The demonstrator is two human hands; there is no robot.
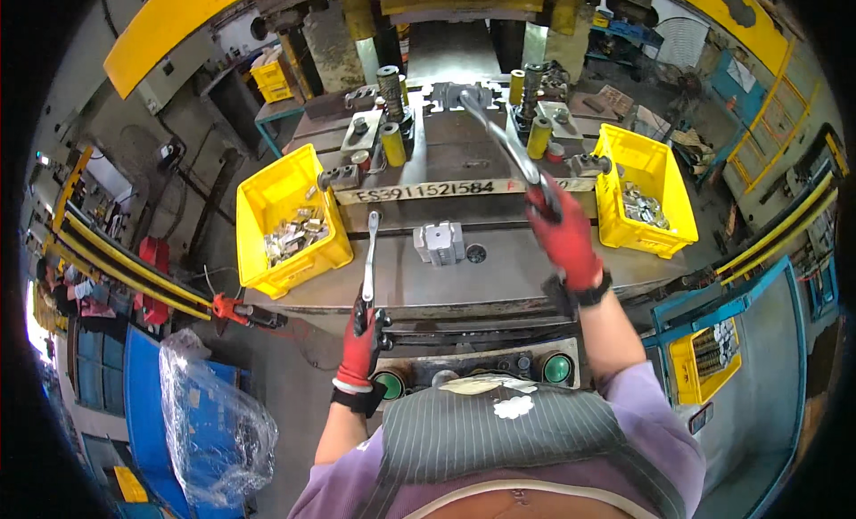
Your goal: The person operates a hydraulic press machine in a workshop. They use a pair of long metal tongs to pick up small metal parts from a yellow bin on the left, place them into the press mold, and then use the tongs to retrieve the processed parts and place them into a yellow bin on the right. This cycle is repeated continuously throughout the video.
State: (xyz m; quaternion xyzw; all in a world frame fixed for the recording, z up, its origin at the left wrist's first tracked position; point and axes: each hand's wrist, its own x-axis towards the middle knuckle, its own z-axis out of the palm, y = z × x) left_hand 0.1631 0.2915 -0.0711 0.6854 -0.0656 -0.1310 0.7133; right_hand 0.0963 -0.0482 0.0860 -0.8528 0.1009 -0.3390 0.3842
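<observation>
My right hand (565, 234), in a red glove, is closed on the black-gripped end of a long metal tool (504, 140), which looks like tongs. Its far tip reaches the dark metal die (457, 95) at the back of the press bed. My left hand (359, 345), also gloved in red, grips a second long silver tool (371, 256) with a rounded end, held over the front ledge. Between the hands a grey stack of metal pieces (440, 243) sits on the ledge, beside a small dark round hole (476, 253).
Yellow bins with small metal parts stand left (294, 238) and right (644, 211). Guide posts (390, 93) flank the die. A panel with green buttons (557, 368) lies below the ledge. Another yellow bin (704, 363) sits lower right; plastic wrap (214, 421) hangs lower left.
</observation>
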